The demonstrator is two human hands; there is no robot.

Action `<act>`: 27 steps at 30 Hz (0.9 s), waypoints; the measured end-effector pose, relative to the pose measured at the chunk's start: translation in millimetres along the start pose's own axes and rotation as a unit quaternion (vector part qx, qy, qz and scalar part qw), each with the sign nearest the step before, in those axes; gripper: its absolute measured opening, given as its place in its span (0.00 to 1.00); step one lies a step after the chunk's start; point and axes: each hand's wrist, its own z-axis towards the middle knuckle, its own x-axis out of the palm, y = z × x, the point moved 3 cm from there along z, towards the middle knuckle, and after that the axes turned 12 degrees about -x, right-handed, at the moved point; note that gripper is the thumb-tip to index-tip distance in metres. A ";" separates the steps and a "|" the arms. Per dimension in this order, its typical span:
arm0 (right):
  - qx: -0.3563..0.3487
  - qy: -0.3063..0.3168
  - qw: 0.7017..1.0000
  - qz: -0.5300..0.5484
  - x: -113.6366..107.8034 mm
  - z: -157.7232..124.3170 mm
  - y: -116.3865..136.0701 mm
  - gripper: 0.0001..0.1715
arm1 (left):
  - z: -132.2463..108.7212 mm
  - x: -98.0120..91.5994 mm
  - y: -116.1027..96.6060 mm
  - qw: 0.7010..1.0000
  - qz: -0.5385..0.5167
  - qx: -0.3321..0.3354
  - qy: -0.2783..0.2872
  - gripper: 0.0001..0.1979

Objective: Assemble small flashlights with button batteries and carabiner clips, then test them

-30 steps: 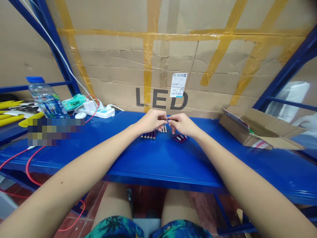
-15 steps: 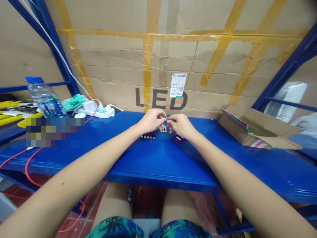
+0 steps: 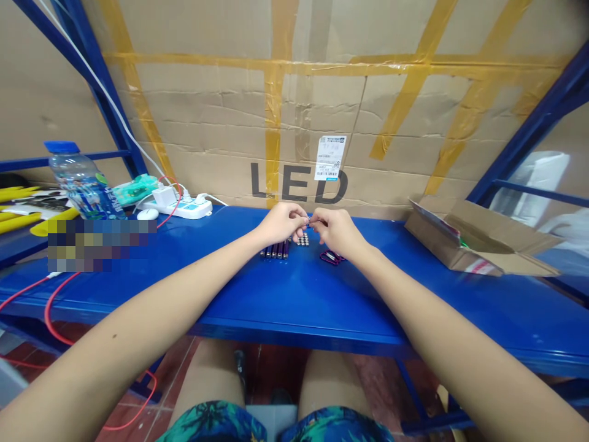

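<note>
My left hand point(image 3: 284, 223) and my right hand point(image 3: 335, 228) meet over the back middle of the blue table point(image 3: 294, 301). Both are closed in a pinch, fingertips nearly touching, around something small and shiny, too small to name. Below my left hand lies a row of several dark purple tubes with metallic ends point(image 3: 275, 251), partly covered by the hand. Several small silvery pieces point(image 3: 303, 240) sit in rows just right of the tubes. Purple carabiner-like clips point(image 3: 330, 257) rest under my right hand, partly hidden by the wrist.
An open cardboard box point(image 3: 478, 242) stands at the right. At the left are a water bottle point(image 3: 85, 184), a white power strip point(image 3: 188, 207), red cables and yellow-handled items point(image 3: 18, 224). A large carton marked LED point(image 3: 207, 129) rises behind the table.
The fingers of my right hand have curled in a little more at the small piece. My left hand keeps nearly the same place.
</note>
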 end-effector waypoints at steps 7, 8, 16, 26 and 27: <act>-0.004 0.034 0.997 -0.069 8.2 1.6 4.7 0.11 | 3.4 0.1 0.4 1.000 -0.013 0.002 -0.010 0.07; 0.007 0.040 0.997 -0.066 9.5 1.8 4.6 0.10 | 4.2 -1.5 0.0 1.000 -0.018 0.005 -0.020 0.06; 0.107 0.056 0.991 -0.056 -19.3 -2.6 -34.4 0.03 | 16.7 -40.4 10.8 0.992 -0.006 0.020 -0.121 0.07; 0.184 0.218 0.926 -0.247 -26.7 -24.3 -93.8 0.20 | 35.0 -71.5 50.0 0.983 0.100 -0.060 -0.140 0.03; 0.186 0.228 0.925 -0.239 -26.2 -24.8 -95.1 0.21 | 35.3 -73.5 51.4 0.980 0.122 -0.061 -0.143 0.03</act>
